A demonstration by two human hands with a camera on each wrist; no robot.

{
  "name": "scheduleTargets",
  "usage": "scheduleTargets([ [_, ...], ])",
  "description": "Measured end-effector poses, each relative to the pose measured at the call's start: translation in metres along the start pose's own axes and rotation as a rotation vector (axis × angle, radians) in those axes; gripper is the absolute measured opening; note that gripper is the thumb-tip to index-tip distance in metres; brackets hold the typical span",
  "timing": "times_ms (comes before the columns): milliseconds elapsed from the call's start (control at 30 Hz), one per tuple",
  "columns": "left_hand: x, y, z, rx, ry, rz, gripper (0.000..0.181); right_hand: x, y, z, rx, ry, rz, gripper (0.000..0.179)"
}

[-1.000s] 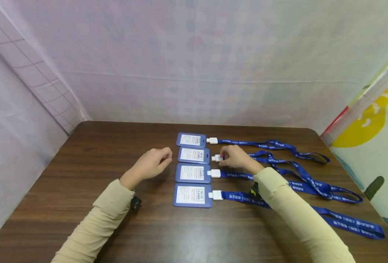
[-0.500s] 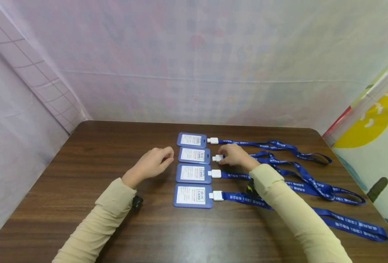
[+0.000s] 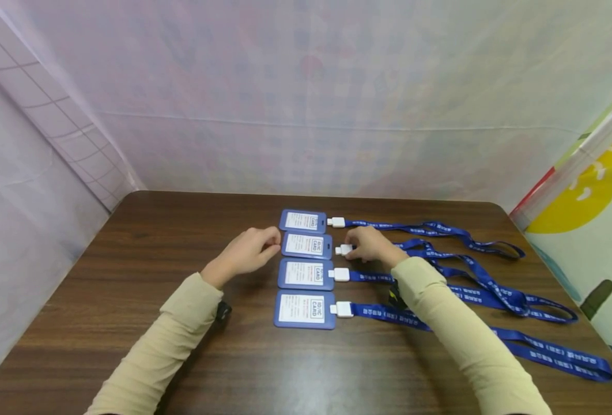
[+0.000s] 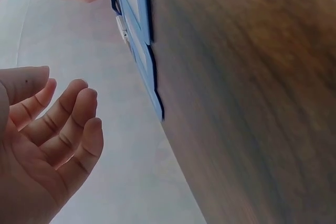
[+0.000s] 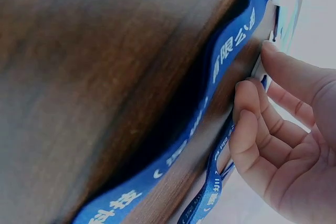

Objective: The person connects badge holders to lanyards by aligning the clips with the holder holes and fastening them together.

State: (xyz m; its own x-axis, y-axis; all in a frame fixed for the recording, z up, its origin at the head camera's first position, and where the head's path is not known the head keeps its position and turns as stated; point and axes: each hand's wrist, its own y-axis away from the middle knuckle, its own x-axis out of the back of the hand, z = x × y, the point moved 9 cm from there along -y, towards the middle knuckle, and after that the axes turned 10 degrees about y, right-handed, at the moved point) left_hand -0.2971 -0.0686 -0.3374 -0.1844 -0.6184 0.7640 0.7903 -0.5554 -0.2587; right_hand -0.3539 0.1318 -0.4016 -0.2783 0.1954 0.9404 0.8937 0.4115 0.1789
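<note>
Here, right hand [image 3: 369, 244] pinching white clip [image 3: 344, 249], left hand [image 3: 248, 251] loosely relaxed, near blue badge [image 3: 306, 245]

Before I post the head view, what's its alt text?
Right hand pinches a white lanyard clip beside the second-farthest of four blue ID card holders on a dark wood table. Empty left hand is near that holder's left edge; blue lanyards trail rightward.

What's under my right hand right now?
Your right hand pinches a white clip, one end poking out toward a badge; a blue strap shows past the hand. In the head view, your hand covers the clip's other end and the strap's near end.
</note>
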Motion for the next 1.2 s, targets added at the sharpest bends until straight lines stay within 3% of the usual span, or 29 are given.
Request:
scheduleTargets([
  [167,-0.006,-0.010,-0.005,0.026,0.001,-0.043,0.004,0.000,-0.001,0.000,-0.004,-0.006,-0.009,0.021],
  [600,-0.028,-0.030,-0.029,0.087,-0.068,-0.158,0.028,-0.001,-0.001,-0.003,-0.039,0.002,-0.048,0.019],
  [900,-0.041,-0.041,-0.035,0.117,-0.134,-0.234,0.037,-0.001,0.001,-0.005,-0.050,-0.034,-0.065,0.018],
  [1200,-0.052,-0.046,-0.032,0.051,-0.190,-0.274,0.026,-0.004,-0.001,-0.002,0.007,-0.019,-0.045,0.019],
])
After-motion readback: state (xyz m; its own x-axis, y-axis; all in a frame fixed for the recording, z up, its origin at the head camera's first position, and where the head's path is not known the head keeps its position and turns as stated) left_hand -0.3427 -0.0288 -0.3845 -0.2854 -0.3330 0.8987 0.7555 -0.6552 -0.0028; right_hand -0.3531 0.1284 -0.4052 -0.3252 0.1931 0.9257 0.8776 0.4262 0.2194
